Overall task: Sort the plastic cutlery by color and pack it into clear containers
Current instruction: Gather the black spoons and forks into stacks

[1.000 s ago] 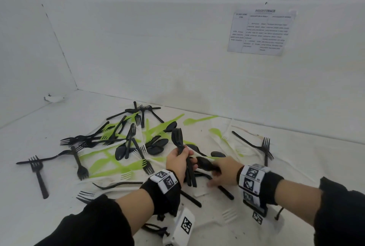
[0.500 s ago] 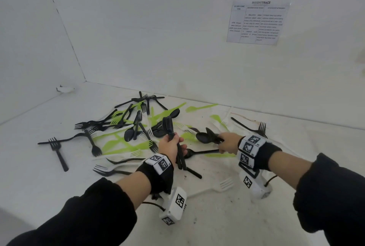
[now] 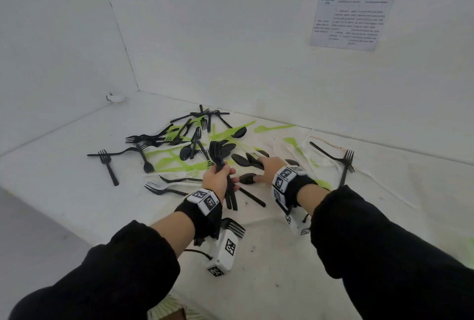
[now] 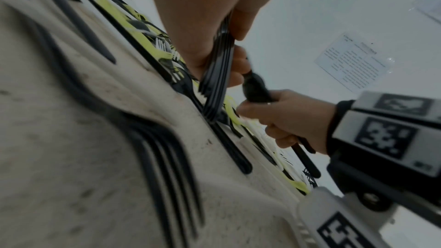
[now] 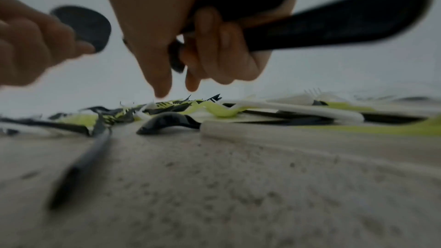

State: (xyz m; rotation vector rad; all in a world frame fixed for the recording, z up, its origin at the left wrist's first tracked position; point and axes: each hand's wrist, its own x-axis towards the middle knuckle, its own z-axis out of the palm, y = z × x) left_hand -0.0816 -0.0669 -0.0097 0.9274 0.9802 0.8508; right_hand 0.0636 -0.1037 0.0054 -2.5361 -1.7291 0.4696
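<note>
My left hand (image 3: 218,178) grips a bundle of black forks (image 3: 216,151), tines up, handles hanging below the fist (image 4: 217,82). My right hand (image 3: 266,168) holds several black spoons (image 3: 246,160) whose bowls point left; its thumb reaches toward another black spoon (image 3: 246,178) lying on the table. In the right wrist view the fingers curl round the spoon handles (image 5: 334,24), with the index finger pointing down. Black, green and white cutlery (image 3: 179,145) lies scattered in a pile beyond both hands. No clear container is in view.
The white table (image 3: 256,281) is boxed in by white walls with a paper sheet (image 3: 351,21) taped on the back one. Loose black forks (image 3: 109,165) lie at the left, another (image 3: 346,163) at the right. One black fork (image 3: 236,227) lies under my left wrist.
The right hand carried its spoons away from the left hand, then came down toward a black spoon on the table. The left hand keeps its fork bundle.
</note>
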